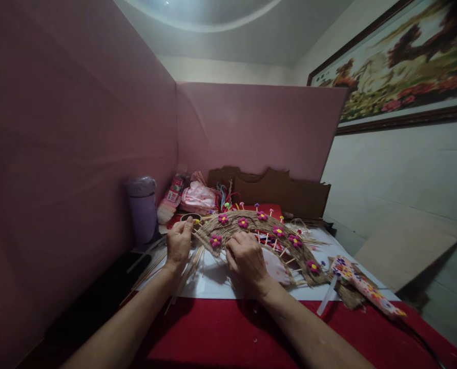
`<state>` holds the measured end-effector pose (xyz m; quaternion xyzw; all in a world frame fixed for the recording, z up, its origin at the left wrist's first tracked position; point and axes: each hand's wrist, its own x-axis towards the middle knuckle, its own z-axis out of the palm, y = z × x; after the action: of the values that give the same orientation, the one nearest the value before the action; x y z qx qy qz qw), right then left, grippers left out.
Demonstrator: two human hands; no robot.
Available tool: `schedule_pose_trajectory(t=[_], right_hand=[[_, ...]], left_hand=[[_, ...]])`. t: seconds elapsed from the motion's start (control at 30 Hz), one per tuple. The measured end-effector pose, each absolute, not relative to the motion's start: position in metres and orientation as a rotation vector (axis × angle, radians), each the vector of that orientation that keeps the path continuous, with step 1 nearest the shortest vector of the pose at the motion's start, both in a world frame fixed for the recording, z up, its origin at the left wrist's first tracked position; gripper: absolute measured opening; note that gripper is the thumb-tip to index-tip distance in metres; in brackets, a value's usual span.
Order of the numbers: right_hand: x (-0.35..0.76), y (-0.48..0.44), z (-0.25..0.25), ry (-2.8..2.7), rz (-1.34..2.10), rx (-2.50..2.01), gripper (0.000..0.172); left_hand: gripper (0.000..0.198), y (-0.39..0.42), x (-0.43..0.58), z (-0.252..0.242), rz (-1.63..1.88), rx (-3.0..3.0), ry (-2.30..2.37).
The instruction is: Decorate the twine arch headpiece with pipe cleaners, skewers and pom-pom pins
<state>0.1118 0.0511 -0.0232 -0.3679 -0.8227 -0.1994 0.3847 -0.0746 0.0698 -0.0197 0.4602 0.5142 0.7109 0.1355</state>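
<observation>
A fan-shaped craft piece (pixel 234 230) stands over the white tabletop. Its arched band is wrapped in brown twine and carries several magenta flowers with yellow centres. Thin wooden sticks run through it, with coloured tips along the upper edge. At its left end, my left hand (pixel 178 245) is closed in a pinch on the fan's edge, by a yellow-tipped stick (pixel 198 222). My right hand (pixel 248 259) curls its fingers at the band's lower edge; whatever is between them is hidden. Beneath the arch shows a pale dotted fabric piece (pixel 276 266), partly behind the right hand.
A flower-patterned glue gun (pixel 361 287) with a clear glue stick (pixel 327 295) lies at the right. Loose sticks (pixel 192 269) lie left of centre. A purple tumbler (pixel 142 212), pink spotted cloth (pixel 200 197) and brown cardboard (pixel 290 192) stand behind. Pink partitions (pixel 259 128) enclose the table.
</observation>
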Motion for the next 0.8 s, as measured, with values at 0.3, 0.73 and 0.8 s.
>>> schedule_pose_trajectory(t=[0.3,0.73,0.8], right_hand=[[0.1118,0.052,-0.0233,-2.087,-0.532,-0.922,0.014],[0.1118,0.0516,-0.0232,-2.101,-0.511,-0.934,0.014],[0.1118,0.0514,-0.0231,-2.102,-0.511,-0.939,0.014]], left_hand=[[0.048,0.0711,-0.0756,-0.0214,2.016,1.366,1.482],[0.042,0.0699,-0.0742,-0.0203,2.026,1.383,1.485],[0.042,0.0697,-0.0741,-0.02,2.038,1.374,1.49]])
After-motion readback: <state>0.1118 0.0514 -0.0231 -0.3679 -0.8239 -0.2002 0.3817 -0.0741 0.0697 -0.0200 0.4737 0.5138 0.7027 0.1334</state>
